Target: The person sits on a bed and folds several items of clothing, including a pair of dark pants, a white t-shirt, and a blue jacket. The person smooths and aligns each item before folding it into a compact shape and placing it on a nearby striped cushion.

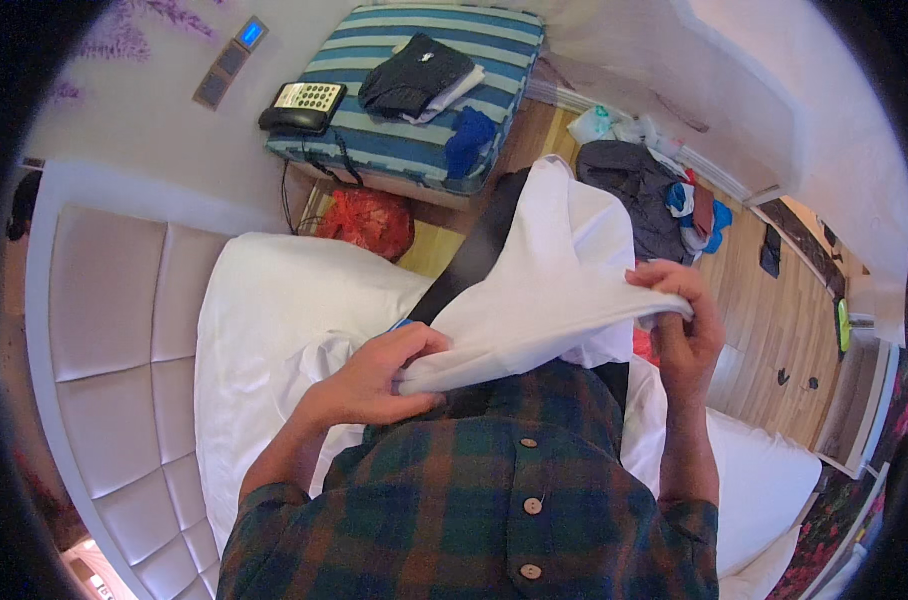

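Observation:
A white cloth (529, 292), perhaps a garment, is stretched between my two hands above my lap. My left hand (382, 371) grips its lower left edge between thumb and fingers. At its right end, my right hand (675, 307) pinches the raised edge. The far part of the cloth hangs over my dark-trousered leg (476, 247). Under and around me is a bed with a white sheet (251, 300), and a crumpled part of white fabric (322, 360) lies beside my left hand.
Ahead, a striped ottoman (424, 22) bears a telephone (304, 105), a folded black garment (424, 75) and a blue cloth (469, 139). A red plastic bag (367, 221) sits below. Dark clothing (626, 187) and plastic bags (611, 126) lie on the wooden floor (761, 315). A padded headboard (108, 300) stands left.

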`<state>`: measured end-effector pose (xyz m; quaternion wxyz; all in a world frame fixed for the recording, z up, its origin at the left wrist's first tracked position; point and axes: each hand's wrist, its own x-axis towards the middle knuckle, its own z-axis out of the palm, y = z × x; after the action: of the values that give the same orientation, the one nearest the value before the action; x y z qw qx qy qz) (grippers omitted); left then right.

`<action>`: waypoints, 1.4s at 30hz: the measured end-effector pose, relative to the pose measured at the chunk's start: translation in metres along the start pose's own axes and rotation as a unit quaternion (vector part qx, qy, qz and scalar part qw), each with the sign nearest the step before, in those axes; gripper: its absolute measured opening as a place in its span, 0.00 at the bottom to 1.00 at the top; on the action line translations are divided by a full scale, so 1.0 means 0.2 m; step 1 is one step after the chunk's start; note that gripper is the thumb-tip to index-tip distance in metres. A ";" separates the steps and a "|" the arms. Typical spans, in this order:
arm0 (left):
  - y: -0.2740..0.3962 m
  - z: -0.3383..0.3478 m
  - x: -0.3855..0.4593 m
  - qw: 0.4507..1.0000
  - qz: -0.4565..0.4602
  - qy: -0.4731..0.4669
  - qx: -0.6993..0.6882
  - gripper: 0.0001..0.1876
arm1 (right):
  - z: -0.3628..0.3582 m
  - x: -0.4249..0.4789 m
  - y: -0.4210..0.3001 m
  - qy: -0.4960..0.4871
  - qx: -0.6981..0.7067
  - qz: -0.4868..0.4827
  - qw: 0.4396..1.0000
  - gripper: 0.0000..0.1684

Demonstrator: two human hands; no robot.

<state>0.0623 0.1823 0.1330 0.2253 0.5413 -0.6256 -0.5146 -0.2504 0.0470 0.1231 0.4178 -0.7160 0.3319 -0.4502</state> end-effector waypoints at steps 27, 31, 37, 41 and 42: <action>1.29 -0.13 1.55 0.615 0.592 0.342 0.394 0.03 | -1.17 0.18 -0.10 0.546 -0.077 -0.086 0.830 0.15; 1.06 -0.10 1.59 0.657 0.547 0.318 0.409 0.12 | -1.00 0.07 -0.14 0.536 -0.165 -0.066 0.825 0.12; 0.47 -0.34 1.25 0.718 0.446 0.288 0.451 0.15 | -0.44 -0.24 -0.22 0.161 -0.395 -0.140 0.894 0.09; -0.04 -0.43 0.93 0.729 0.318 0.281 0.536 0.09 | 0.02 -0.20 -0.06 -0.093 -0.162 -0.154 0.970 0.13; -0.17 -0.46 0.85 0.747 0.269 0.262 0.549 0.10 | 0.12 -0.20 0.00 -0.153 -0.137 -0.163 0.965 0.12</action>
<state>0.1016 -0.0044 0.0899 0.1737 0.4947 -0.8362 0.1610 -0.2423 0.0880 0.1025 0.2829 -0.8711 0.2014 -0.3473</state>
